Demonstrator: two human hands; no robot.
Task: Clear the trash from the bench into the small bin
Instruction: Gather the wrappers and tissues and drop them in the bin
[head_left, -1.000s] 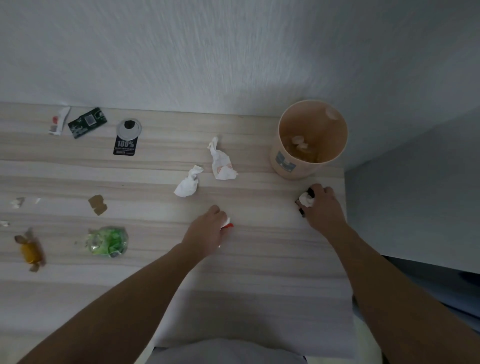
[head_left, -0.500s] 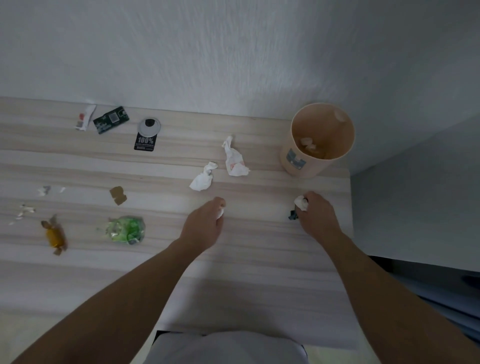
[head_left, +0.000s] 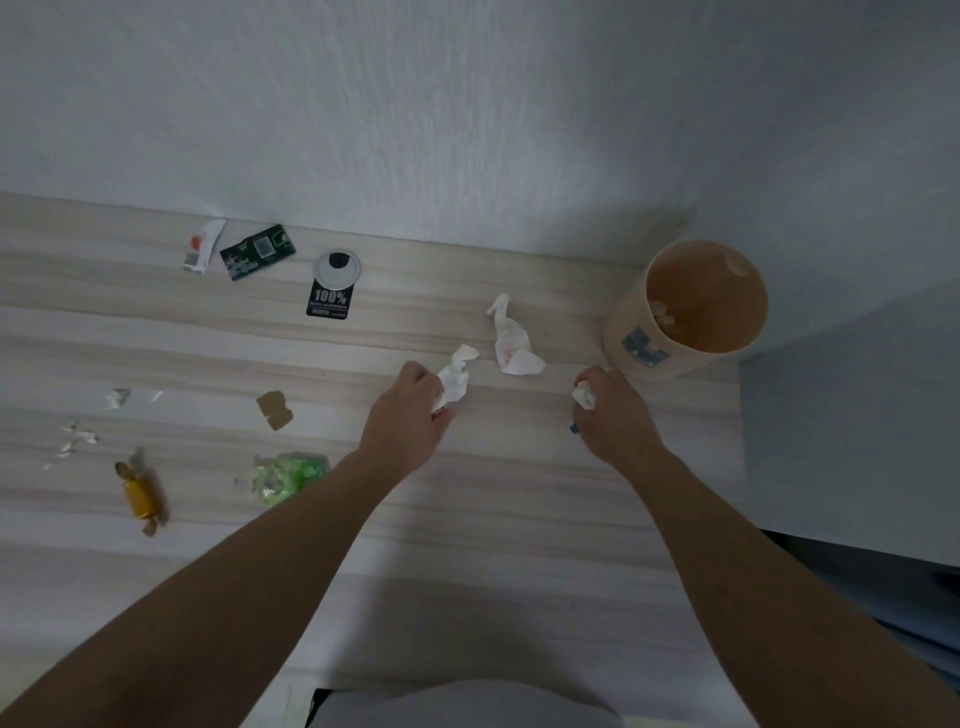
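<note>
A small peach bin (head_left: 628, 332) stands at the bench's far right corner with some scraps inside. My right hand (head_left: 615, 415) is closed around a white wad (head_left: 584, 396) and a dark scrap, just in front of the bin. At the bench's middle my left hand (head_left: 410, 415) pinches a crumpled white tissue (head_left: 457, 375), with another small scrap tucked in its fingers. A second crumpled wrapper (head_left: 511, 345) lies on the wood between the two hands.
On the left lie a green wrapper (head_left: 288, 475), a gold candy (head_left: 141, 496), a brown card scrap (head_left: 274, 410), white bits (head_left: 78, 439), a black tag (head_left: 330, 296), a green card (head_left: 257, 251) and a white sachet (head_left: 203, 245). The wall runs along the back. The bench (head_left: 467, 493) ends at the right.
My left hand went forward from a small red-and-white scrap to the crumpled tissue and took hold of it. My right hand lifted its wad closer to the bin.
</note>
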